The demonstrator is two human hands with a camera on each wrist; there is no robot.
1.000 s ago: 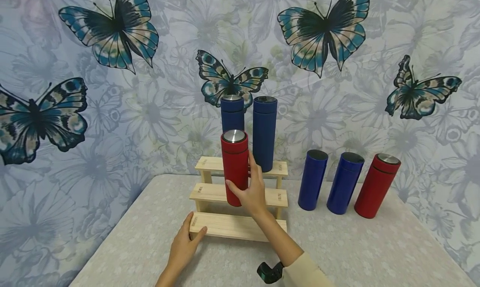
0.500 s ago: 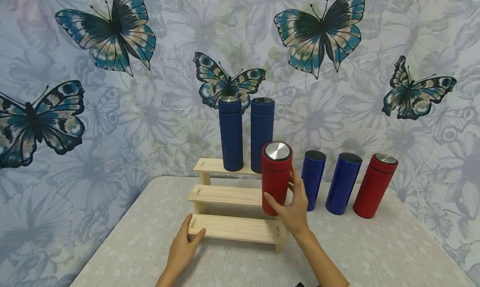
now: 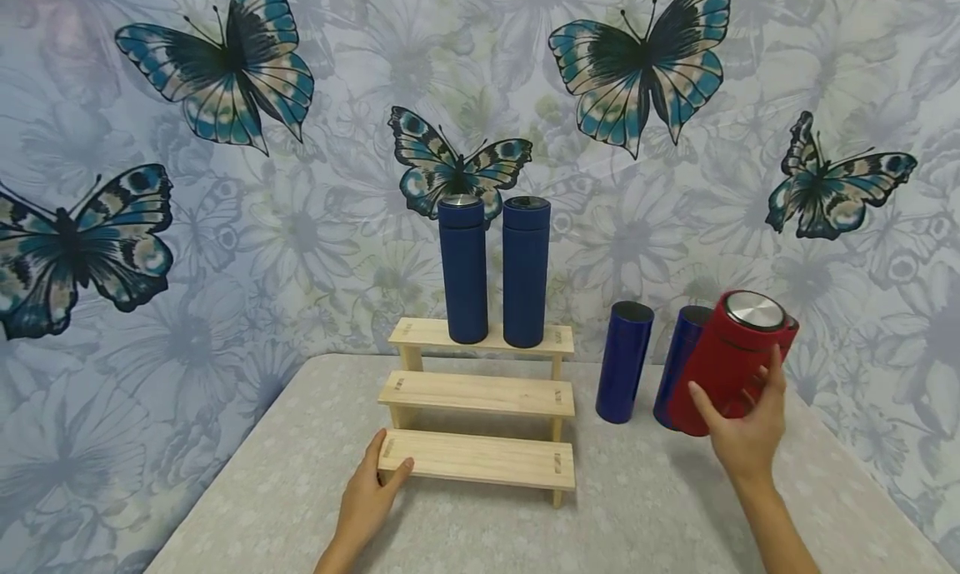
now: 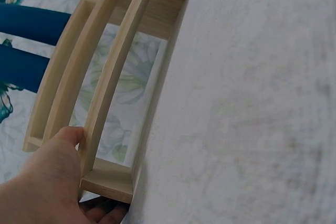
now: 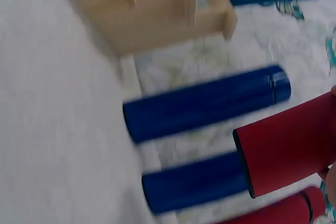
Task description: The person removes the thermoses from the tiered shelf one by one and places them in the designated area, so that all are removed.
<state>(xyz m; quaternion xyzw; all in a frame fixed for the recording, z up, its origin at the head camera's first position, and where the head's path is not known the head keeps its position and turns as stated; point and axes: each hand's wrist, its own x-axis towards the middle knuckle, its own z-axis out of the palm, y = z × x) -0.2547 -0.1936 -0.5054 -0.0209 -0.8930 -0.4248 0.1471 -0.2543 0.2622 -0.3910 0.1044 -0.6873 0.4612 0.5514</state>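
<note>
My right hand [image 3: 750, 436] grips a red thermos flask [image 3: 708, 378] with a silver lid, tilted to the right and raised off the table. In the head view it overlaps a blue flask [image 3: 672, 370] and mostly hides another red flask [image 5: 294, 209], seen better in the right wrist view. My left hand [image 3: 366, 492] holds the left end of a three-step wooden rack [image 3: 480, 457], thumb at the front of the lowest step. Two matte dark blue flasks [image 3: 463, 274] stand upright on the top step. The middle and lowest steps bear nothing.
A glossy blue flask [image 3: 625, 364] stands on the table just right of the rack. The table has a pale patterned cloth [image 3: 630, 507]. Behind it rises a wall covering with butterflies [image 3: 637, 66] and flowers.
My right hand has carried the red flask away from in front of the rack's middle, rightward to the standing flasks, tilting it. The left hand stays on the rack.
</note>
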